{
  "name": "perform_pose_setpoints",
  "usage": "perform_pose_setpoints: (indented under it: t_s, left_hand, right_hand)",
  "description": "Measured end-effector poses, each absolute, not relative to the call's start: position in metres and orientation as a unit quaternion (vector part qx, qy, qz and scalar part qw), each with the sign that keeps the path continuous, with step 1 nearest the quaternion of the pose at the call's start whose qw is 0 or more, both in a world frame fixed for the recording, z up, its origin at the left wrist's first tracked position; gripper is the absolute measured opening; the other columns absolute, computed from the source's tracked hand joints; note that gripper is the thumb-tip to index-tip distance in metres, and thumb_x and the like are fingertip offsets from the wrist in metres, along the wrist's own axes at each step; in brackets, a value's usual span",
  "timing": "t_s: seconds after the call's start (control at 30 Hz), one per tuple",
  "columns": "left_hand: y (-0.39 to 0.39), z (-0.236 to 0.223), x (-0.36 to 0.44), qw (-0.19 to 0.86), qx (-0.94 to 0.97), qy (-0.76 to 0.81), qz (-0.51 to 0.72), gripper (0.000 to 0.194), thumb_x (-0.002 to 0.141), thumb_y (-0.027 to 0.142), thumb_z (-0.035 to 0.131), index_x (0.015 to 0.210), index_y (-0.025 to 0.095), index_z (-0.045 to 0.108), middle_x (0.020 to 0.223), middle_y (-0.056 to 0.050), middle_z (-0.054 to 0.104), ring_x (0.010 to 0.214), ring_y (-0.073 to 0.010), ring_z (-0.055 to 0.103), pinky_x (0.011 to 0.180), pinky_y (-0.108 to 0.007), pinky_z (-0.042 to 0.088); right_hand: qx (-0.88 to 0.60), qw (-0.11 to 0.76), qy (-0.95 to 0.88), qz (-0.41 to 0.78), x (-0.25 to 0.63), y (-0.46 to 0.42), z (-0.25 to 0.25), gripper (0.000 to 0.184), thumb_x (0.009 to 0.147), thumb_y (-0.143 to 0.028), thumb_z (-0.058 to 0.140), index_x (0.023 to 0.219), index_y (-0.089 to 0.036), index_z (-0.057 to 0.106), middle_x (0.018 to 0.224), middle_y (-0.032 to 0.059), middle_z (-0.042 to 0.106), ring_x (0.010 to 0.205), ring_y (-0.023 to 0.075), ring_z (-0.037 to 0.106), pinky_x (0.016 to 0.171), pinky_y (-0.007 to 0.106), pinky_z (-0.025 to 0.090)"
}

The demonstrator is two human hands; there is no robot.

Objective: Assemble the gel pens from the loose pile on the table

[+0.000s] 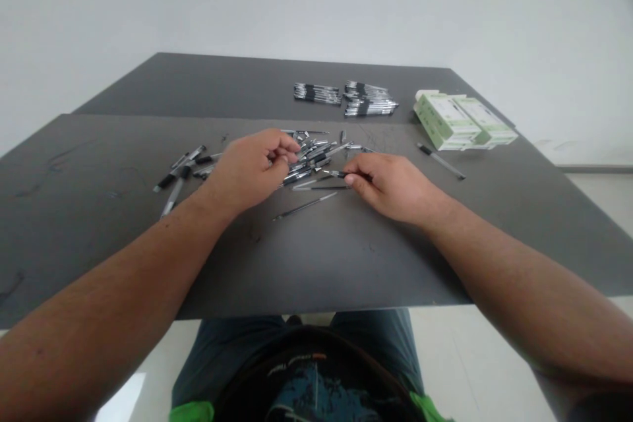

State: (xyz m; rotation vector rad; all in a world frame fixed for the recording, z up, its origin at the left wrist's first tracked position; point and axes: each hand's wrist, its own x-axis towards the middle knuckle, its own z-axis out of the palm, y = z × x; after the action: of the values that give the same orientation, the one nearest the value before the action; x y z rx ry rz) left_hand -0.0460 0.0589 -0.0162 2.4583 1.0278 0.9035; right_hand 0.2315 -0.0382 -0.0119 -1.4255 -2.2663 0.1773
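Observation:
My right hand (388,183) is closed on a pen (337,174) with a dark grip, its tip pointing left. My left hand (260,165) hovers at the left side of a pile of pen parts (316,157), thumb and fingers curled together; whatever may be between them is hidden. Clear barrels, black grips and small metallic-looking pieces make up the pile. On the near side of it lies a thin dark refill (304,206), with another refill (321,188) just beyond, close to my right fingertips.
Several pens (178,175) lie left of my left hand. One barrel with a black end (442,161) lies to the right. Farther back are stacks of pens (316,93) (370,107) and green-and-white boxes (448,120). The grey table's (316,277) front edge runs before my lap.

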Motion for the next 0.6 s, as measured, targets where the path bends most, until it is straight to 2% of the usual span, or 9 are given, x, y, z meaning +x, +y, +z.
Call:
perform_pose_setpoints:
  t_s: [0.23, 0.33, 0.43, 0.6]
  left_hand:
    - [0.081, -0.016, -0.058, 0.09, 0.873, 0.378, 0.295, 0.016, 0.092, 0.023, 0.066, 0.102, 0.026, 0.079, 0.089, -0.002, 0.083, 0.077, -0.0211, 0.072, 0.072, -0.036, 0.054]
    - [0.074, -0.025, -0.05, 0.063, 0.898, 0.348, 0.261, 0.023, 0.092, 0.022, 0.062, 0.107, 0.022, 0.08, 0.104, -0.008, 0.085, 0.096, -0.0268, 0.077, 0.088, -0.042, 0.058]
    - [0.066, -0.035, -0.04, 0.047, 0.939, 0.258, 0.221, 0.034, 0.096, 0.022, 0.058, 0.12, 0.015, 0.081, 0.12, -0.014, 0.084, 0.119, -0.0332, 0.075, 0.111, -0.051, 0.053]
    - [0.063, -0.041, -0.032, 0.048, 0.956, 0.214, 0.194, 0.041, 0.101, 0.024, 0.053, 0.131, 0.013, 0.078, 0.13, -0.015, 0.082, 0.125, -0.0329, 0.073, 0.116, -0.052, 0.049]
  right_hand:
    - [-0.543, 0.245, -0.802, 0.045, 0.235, -0.038, -0.014, 0.019, 0.106, -0.033, 0.059, 0.104, -0.023, 0.074, 0.092, 0.0063, 0.078, 0.084, 0.024, 0.068, 0.077, 0.033, 0.046]
    - [-0.551, 0.249, -0.795, 0.041, 0.236, -0.038, -0.015, 0.019, 0.106, -0.034, 0.059, 0.103, -0.022, 0.074, 0.091, 0.0064, 0.078, 0.081, 0.024, 0.068, 0.075, 0.034, 0.045]
    - [-0.559, 0.258, -0.788, 0.032, 0.237, -0.037, -0.016, 0.021, 0.105, -0.034, 0.059, 0.103, -0.021, 0.075, 0.09, 0.0069, 0.079, 0.08, 0.0241, 0.069, 0.074, 0.034, 0.045]
    - [-0.561, 0.268, -0.783, 0.02, 0.237, -0.036, -0.017, 0.022, 0.105, -0.034, 0.059, 0.104, -0.021, 0.076, 0.092, 0.0073, 0.08, 0.082, 0.0243, 0.069, 0.075, 0.033, 0.047]
